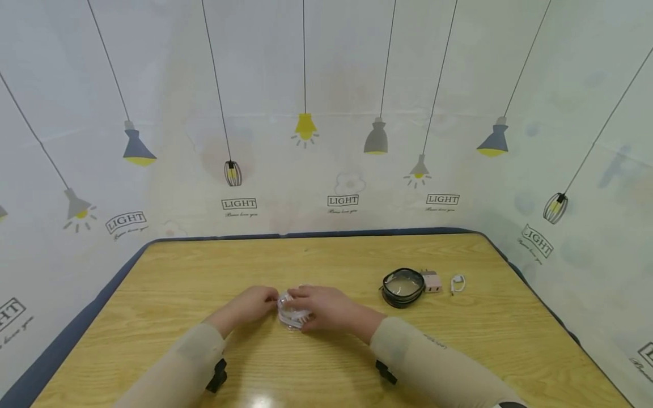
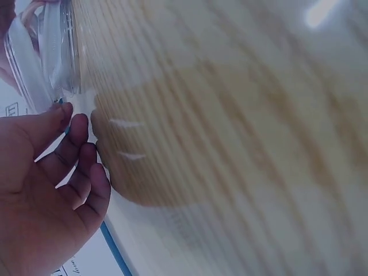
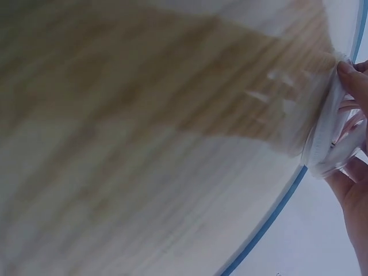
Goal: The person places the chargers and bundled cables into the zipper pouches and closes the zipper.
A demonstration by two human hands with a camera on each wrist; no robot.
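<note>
A small round pouch of clear plastic with a white zip band [image 1: 289, 322] is between the two hands, low over the table. My right hand [image 1: 330, 309] grips it from the right, thumb on the near side and fingers over the top. In the right wrist view, the white band [image 3: 323, 135] curves under the fingers. At the pouch's left edge, my left hand [image 1: 252, 303] pinches with thumb and index finger; in the left wrist view the other fingers curl loosely beside the clear wall [image 2: 68, 52]. What exactly the left fingertips hold is hidden.
On the right of the wooden table [image 1: 316, 374] lies a round clear pouch with black trim [image 1: 403, 286]. A pale pink charger plug [image 1: 431, 281] touches its side. Farther right is a short white cable [image 1: 457, 283]. A printed cloth backdrop [image 1: 285, 209] rises behind the table.
</note>
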